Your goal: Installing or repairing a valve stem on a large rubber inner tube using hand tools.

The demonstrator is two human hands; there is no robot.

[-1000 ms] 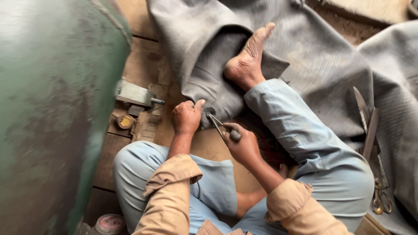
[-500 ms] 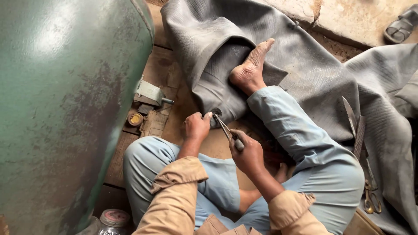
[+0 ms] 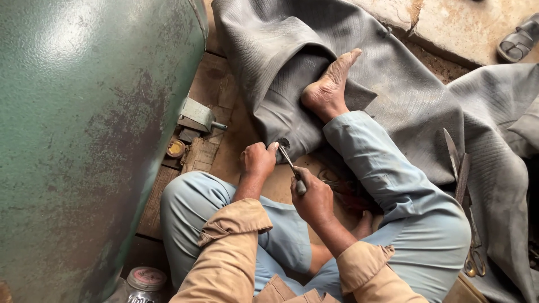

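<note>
I sit on a wooden floor with a large grey rubber inner tube (image 3: pixel 404 90) spread in front of me. My bare foot (image 3: pixel 328 87) rests on a fold of it. My left hand (image 3: pixel 257 160) presses on the tube's edge beside a small dark round spot (image 3: pixel 283 143). My right hand (image 3: pixel 310 197) grips a thin metal tool (image 3: pixel 292 165) whose tip points at that spot. Both sleeves are tan and my trousers are light blue.
A big green metal tank (image 3: pixel 84 134) fills the left side. A small grey metal block (image 3: pixel 195 115) and a round brass tin (image 3: pixel 176 148) lie by its base. Large scissors (image 3: pixel 463 202) rest on the tube at right. A jar (image 3: pixel 145 282) stands bottom left; a sandal (image 3: pixel 519 42) lies top right.
The view has shifted and closed in a little. Both hands stay at the tube's edge with the tool tip by the dark spot; the foot has not moved off the tube.
</note>
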